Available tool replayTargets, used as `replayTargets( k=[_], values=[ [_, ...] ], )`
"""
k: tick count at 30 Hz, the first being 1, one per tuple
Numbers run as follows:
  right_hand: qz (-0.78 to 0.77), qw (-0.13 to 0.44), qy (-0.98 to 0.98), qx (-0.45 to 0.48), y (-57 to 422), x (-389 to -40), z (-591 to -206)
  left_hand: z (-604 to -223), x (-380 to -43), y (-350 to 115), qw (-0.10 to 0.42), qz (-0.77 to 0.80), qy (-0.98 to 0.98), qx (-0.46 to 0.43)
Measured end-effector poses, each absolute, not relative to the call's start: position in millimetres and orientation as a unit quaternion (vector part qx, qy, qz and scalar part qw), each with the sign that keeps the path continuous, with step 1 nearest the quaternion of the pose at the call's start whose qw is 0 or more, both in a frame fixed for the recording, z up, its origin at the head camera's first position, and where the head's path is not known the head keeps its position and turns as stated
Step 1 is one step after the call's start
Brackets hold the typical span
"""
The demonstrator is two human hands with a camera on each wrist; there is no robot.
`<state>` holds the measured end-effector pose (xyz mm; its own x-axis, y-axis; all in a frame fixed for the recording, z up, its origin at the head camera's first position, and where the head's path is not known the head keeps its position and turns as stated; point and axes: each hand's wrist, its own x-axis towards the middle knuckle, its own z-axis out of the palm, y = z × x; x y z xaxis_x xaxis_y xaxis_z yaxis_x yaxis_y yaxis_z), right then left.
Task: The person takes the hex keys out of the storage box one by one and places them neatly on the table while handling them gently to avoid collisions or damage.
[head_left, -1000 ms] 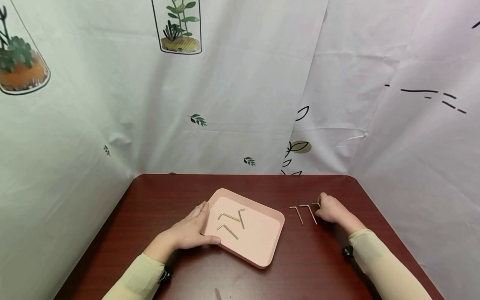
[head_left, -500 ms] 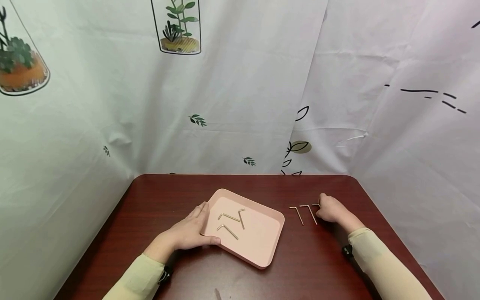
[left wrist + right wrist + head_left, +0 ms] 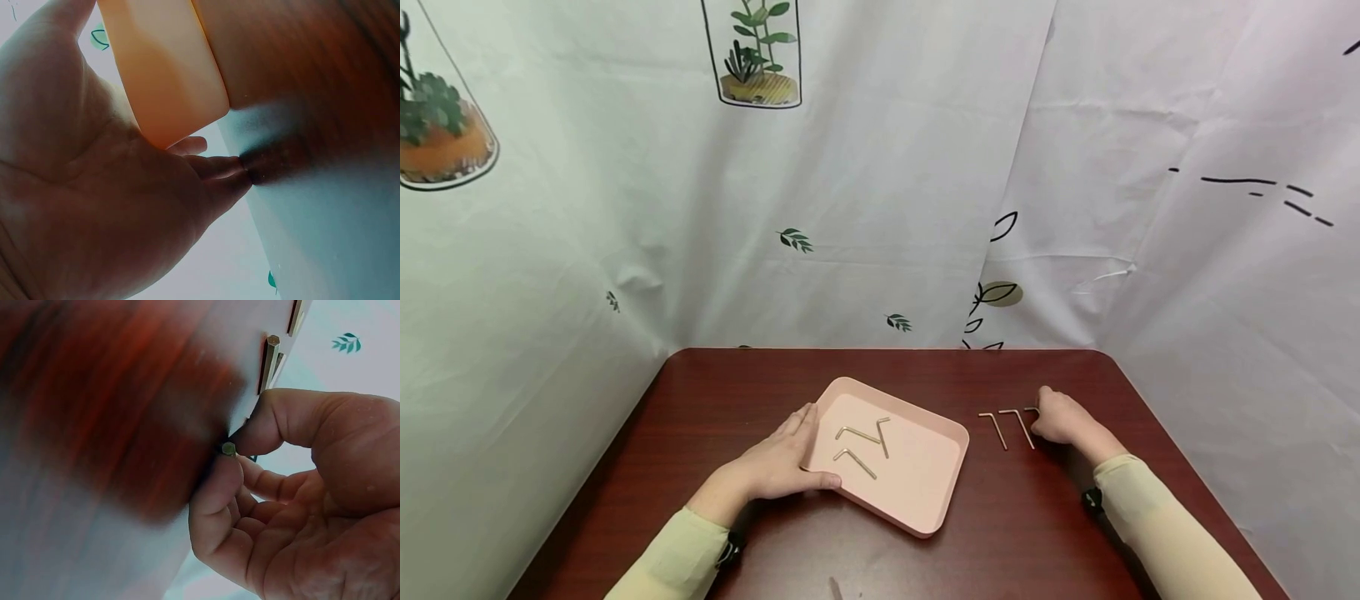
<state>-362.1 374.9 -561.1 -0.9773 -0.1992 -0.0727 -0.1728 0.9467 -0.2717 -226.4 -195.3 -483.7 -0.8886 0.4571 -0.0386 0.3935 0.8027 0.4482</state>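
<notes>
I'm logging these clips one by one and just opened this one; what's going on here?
A person is handling L-shaped hex keys at a dark red table. Their left hand rests against the left side of a pink tray, where three hex keys lie. Their right hand pinches another key at the tabletop; whether it is lifted is hard to tell. Two more keys lie on the table between that hand and the tray.

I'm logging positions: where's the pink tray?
In the head view, the pink tray lies on the table, between the left hand at its left end and two loose hex keys to its right.
</notes>
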Motion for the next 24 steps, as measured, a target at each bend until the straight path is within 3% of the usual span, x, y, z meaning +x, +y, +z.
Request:
replayTargets(
  k=[24],
  values=[
    [-0.159,0.057,0.982,-0.081,372.9,-354.4,-555.3,-480.3,-224.7,-194.0,0.075,0.229,0.943,0.230]
  ],
)
